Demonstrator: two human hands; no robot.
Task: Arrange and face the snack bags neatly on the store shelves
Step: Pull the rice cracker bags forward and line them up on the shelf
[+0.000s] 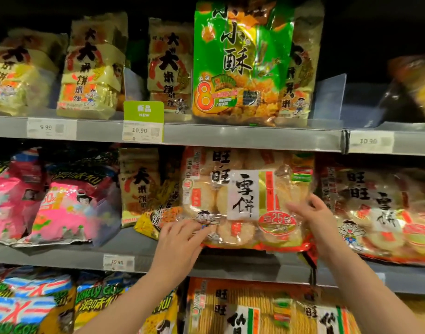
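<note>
A large clear bag of white rice crackers (245, 196) with red trim stands upright on the middle shelf (218, 261), its front facing out. My left hand (182, 239) presses with spread fingers against the bag's lower left corner. My right hand (315, 213) lies against the bag's right edge, fingers stretched over its front. A second bag of the same crackers (380, 213) leans back on the right. A small yellow bag (140, 186) stands just left, with another yellow bag (158, 213) slumped in front of it.
Pink bags (62, 201) fill the middle shelf's left. The top shelf (254, 136) holds several yellow bags (91, 68) and a tall green bag (240, 61), with clear dividers (329, 97) between. More bags (254, 309) crowd the shelf below. Price tags (118, 262) line the rails.
</note>
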